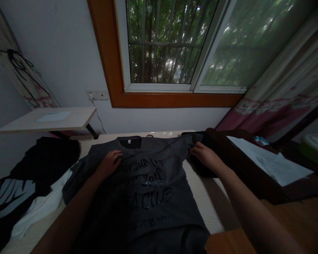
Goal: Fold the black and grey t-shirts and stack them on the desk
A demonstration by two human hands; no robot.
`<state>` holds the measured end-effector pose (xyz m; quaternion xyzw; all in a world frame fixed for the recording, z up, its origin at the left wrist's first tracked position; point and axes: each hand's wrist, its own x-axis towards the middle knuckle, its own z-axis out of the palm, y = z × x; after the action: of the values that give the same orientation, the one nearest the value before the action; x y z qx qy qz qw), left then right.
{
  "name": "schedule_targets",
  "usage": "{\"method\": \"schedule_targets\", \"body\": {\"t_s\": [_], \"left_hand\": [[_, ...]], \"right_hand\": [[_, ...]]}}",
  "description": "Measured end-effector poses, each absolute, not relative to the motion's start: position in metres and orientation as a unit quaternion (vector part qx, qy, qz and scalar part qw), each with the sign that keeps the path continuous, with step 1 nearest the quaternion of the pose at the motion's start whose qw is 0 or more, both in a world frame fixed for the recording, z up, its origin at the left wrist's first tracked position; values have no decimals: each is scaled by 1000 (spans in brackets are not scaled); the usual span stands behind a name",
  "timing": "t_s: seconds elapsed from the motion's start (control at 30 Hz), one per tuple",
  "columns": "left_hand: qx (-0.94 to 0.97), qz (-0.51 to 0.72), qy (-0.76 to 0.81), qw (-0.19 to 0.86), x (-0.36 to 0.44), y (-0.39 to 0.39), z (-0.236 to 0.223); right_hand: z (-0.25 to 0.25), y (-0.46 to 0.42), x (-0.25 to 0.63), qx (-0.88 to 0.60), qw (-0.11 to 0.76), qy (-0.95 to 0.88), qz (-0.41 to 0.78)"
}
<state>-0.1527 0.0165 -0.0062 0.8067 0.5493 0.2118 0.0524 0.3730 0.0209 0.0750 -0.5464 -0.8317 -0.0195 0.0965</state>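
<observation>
A dark grey T-shirt with black lettering lies spread front side up on a pale table, its collar toward the window. On the chest near the collar rests my left hand, flat with fingers stretched out. At the sleeve on the right, my right hand pinches the cloth at the sleeve's edge between thumb and fingers. The shirt's lower hem hangs toward me, and its lower left part lies in deep shadow.
Black clothing with a white print and a white cloth lie at the left. A small raised shelf stands behind them. To the right are a dark brown surface with white papers and a black item.
</observation>
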Motion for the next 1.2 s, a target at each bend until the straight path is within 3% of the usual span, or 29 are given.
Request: {"method": "schedule_targets", "body": {"t_s": [0.2, 0.33, 0.53, 0.7, 0.83, 1.2], "left_hand": [[811, 224, 536, 74, -170, 16, -14], [816, 234, 524, 74, -171, 23, -20], [817, 237, 520, 77, -173, 26, -24], [816, 229, 526, 75, -171, 24, -20], [807, 216, 548, 47, -172, 28, -17], [746, 158, 645, -47, -185, 59, -6]], "right_hand": [[77, 25, 435, -552, 308, -775, 10], [81, 25, 465, -574, 371, -729, 45], [86, 18, 459, -557, 271, -758, 205], [95, 19, 425, -614, 247, -747, 60], [103, 27, 368, -570, 215, -793, 1], [52, 74, 191, -445, 138, -881, 78]]}}
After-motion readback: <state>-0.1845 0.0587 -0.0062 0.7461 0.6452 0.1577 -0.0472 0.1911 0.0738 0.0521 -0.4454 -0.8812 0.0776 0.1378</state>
